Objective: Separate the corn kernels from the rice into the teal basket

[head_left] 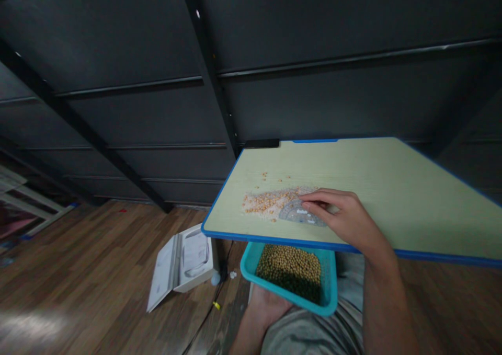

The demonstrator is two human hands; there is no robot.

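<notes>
Over the pale table reaches my right hand, thumb and fingers closed on the edge of a clear half-round protractor. The protractor lies at the right end of a long heap of soybeans mixed with small white grains that look like rice. A few single beans lie apart behind the heap. Just below the table's front edge, my left hand supports a turquoise plastic basket from underneath; its fingers are mostly hidden. Inside the basket are yellow soybeans, with darker green ones or shadow toward me.
A black flat object sits at the table's back left corner. On the wooden floor stand an opened white box and a dark cable with a yellow tag. Black metal panels rise behind the table.
</notes>
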